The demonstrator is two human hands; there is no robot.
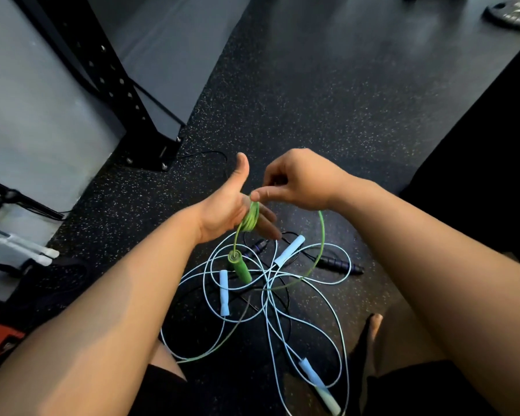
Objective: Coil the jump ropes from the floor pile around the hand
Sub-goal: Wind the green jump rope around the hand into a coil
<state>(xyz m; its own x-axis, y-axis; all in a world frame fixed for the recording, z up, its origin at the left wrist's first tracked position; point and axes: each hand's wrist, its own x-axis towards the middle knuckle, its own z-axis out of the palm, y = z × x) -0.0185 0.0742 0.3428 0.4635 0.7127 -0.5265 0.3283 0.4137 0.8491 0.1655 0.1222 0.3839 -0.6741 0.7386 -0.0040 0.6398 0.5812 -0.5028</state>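
Green jump rope sits coiled around our left hand, fingers flat as a spool (thumb up); the right hand pinches its cord to guide. Pale blue ropes wait on the floor.

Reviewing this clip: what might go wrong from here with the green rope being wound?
1. The green rope trails down into the tangled light blue ropes and may snag or drag them up.
2. The coil sits on the left hand's open fingers and could slide off.
3. The dangling green handle may swing and loosen the turns guided by the right hand.
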